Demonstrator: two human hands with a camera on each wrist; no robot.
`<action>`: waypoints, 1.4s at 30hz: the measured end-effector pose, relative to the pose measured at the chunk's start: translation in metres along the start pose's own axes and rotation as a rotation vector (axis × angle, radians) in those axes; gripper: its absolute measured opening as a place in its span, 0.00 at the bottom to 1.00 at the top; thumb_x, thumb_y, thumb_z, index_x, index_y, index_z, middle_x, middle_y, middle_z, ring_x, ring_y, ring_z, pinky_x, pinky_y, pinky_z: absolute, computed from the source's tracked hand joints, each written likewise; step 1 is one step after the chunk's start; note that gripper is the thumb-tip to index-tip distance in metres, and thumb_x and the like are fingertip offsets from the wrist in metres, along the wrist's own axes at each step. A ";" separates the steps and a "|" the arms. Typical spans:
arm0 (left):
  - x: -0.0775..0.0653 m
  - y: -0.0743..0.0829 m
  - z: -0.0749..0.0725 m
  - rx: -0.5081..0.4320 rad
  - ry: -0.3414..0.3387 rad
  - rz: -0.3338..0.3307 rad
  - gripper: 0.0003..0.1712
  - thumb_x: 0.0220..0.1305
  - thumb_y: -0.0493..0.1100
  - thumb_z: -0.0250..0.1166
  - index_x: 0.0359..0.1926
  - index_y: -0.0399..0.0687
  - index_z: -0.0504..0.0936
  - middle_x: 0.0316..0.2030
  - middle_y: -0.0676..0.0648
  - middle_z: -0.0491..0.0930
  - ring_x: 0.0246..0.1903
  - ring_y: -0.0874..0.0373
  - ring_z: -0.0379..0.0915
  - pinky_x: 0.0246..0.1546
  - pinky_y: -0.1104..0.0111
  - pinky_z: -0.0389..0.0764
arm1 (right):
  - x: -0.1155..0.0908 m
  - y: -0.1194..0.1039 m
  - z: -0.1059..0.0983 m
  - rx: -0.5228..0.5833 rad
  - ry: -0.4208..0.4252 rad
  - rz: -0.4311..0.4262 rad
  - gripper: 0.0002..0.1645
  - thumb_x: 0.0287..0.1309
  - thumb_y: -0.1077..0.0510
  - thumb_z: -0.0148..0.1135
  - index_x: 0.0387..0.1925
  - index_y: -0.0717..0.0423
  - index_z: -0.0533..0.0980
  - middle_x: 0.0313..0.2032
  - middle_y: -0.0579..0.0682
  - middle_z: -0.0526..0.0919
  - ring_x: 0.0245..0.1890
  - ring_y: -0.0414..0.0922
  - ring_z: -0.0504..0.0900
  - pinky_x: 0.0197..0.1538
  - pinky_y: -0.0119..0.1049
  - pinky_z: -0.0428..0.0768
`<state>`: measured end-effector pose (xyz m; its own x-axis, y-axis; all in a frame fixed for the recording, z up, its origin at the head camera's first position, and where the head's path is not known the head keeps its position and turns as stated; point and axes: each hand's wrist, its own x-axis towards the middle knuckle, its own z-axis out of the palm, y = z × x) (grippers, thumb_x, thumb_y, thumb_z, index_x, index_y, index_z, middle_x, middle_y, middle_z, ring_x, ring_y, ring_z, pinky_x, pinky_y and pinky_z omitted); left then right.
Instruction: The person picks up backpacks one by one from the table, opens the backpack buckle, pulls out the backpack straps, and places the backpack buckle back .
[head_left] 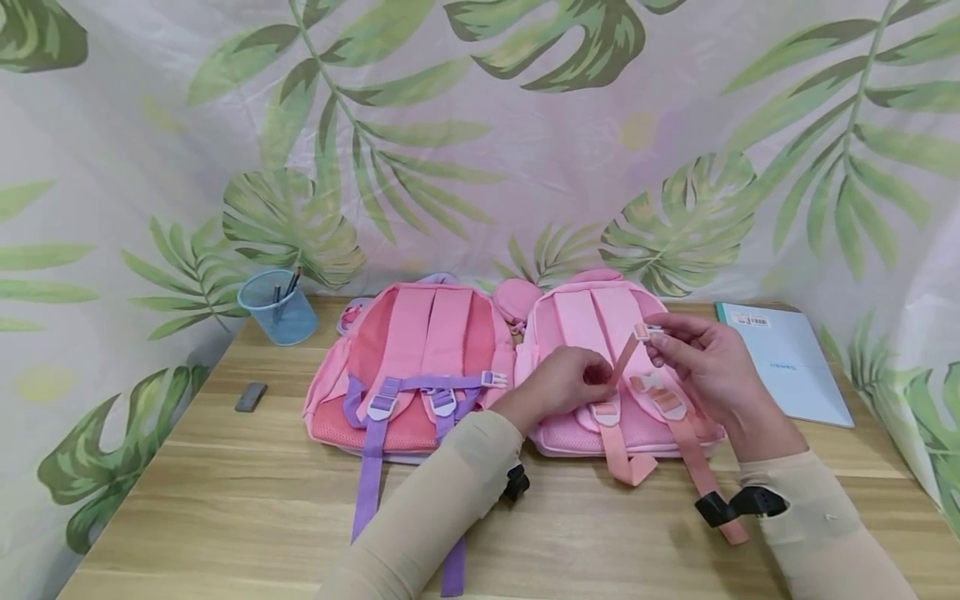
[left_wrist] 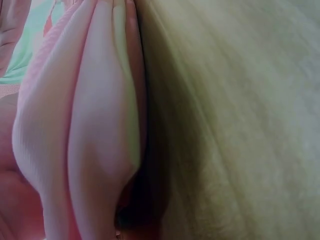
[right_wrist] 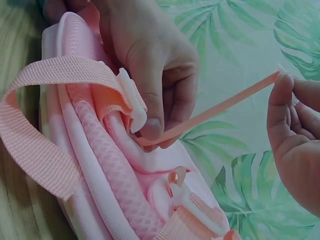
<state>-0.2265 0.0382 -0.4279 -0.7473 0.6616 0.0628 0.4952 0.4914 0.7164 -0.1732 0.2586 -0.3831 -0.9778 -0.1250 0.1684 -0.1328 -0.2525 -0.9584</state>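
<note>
A light pink backpack (head_left: pixel 564 312) lies on the table, its shoulder straps facing up. My left hand (head_left: pixel 566 382) pinches a peach chest strap (right_wrist: pixel 225 106) close to a white strap adjuster (right_wrist: pixel 132 102). My right hand (head_left: pixel 705 358) pinches the strap's other end, at a white buckle (head_left: pixel 647 332), raised above the backpack. Between the two hands the strap runs taut. A loose peach webbing tail (head_left: pixel 630 468) hangs folded at the backpack's lower edge. In the left wrist view pink fabric (left_wrist: pixel 100 115) fills the left side and the fingers are hidden.
Left of it lies a darker pink backpack (head_left: pixel 407 333) with purple straps (head_left: pixel 370 483). A blue mesh pen cup (head_left: pixel 281 312) and a grey eraser-like block (head_left: pixel 251 397) are at the left. A light blue notebook (head_left: pixel 795 367) lies at the right.
</note>
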 end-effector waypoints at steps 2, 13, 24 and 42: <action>0.000 0.000 0.000 0.005 -0.001 -0.001 0.07 0.70 0.43 0.76 0.43 0.45 0.91 0.35 0.51 0.89 0.34 0.67 0.74 0.43 0.77 0.74 | 0.000 0.000 0.000 0.015 0.005 -0.006 0.20 0.73 0.74 0.59 0.50 0.52 0.90 0.41 0.45 0.93 0.36 0.37 0.90 0.44 0.27 0.88; -0.001 -0.002 0.000 0.019 -0.003 -0.005 0.08 0.69 0.42 0.76 0.46 0.44 0.91 0.39 0.48 0.90 0.36 0.68 0.76 0.45 0.78 0.76 | -0.003 -0.003 -0.003 -0.006 -0.002 -0.012 0.18 0.73 0.73 0.61 0.51 0.51 0.89 0.42 0.44 0.92 0.37 0.37 0.91 0.45 0.27 0.88; -0.002 -0.003 0.000 0.022 -0.009 -0.003 0.11 0.69 0.40 0.76 0.49 0.41 0.89 0.41 0.46 0.90 0.39 0.65 0.80 0.47 0.78 0.79 | -0.011 -0.009 -0.032 -0.247 0.057 -0.004 0.17 0.73 0.70 0.64 0.54 0.52 0.88 0.41 0.40 0.91 0.37 0.34 0.90 0.42 0.26 0.88; -0.003 -0.005 0.005 -0.007 -0.005 0.001 0.12 0.70 0.39 0.75 0.51 0.42 0.90 0.45 0.46 0.90 0.43 0.63 0.82 0.50 0.79 0.79 | -0.039 0.006 -0.107 -0.788 0.009 0.166 0.19 0.75 0.63 0.65 0.60 0.72 0.80 0.38 0.28 0.89 0.34 0.32 0.85 0.39 0.26 0.85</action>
<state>-0.2246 0.0358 -0.4351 -0.7446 0.6648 0.0602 0.4931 0.4869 0.7210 -0.1533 0.3647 -0.4199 -0.9956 -0.0928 0.0106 -0.0576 0.5204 -0.8520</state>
